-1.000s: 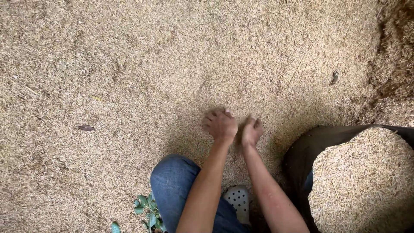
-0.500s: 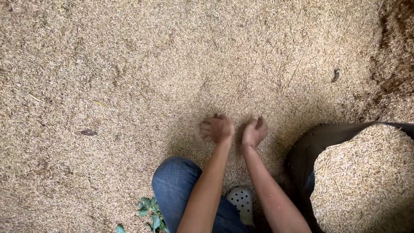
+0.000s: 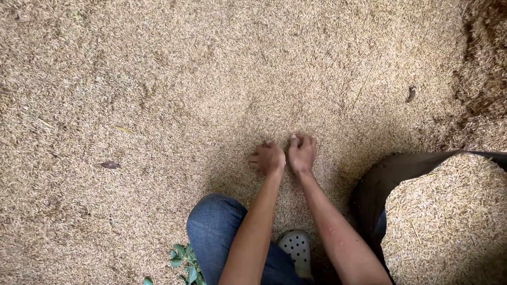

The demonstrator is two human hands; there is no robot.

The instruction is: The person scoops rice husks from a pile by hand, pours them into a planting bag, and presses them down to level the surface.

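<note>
Pressing into a wide spread of grain (image 3: pixel 211 79), the left hand (image 3: pixel 269 158) and the right hand (image 3: pixel 302 152) sit side by side, knuckles up, touching or nearly so. Both are curled, fingers bent down into the husks; whether either has closed on a clump I cannot tell, since the fingertips are buried. The grain lies under and all around the hands, covering the floor to every edge of the view. To the right, near the right forearm, a dark sack (image 3: pixel 372 184) stands open and filled with the same grain. Below the hands a knee (image 3: pixel 214 232) in blue jeans and a pale perforated shoe (image 3: pixel 297 248) show. A small leafy sprig (image 3: pixel 182 258) lies beside the knee, and a dark leaf (image 3: pixel 109 165) rests well to the left.
</note>
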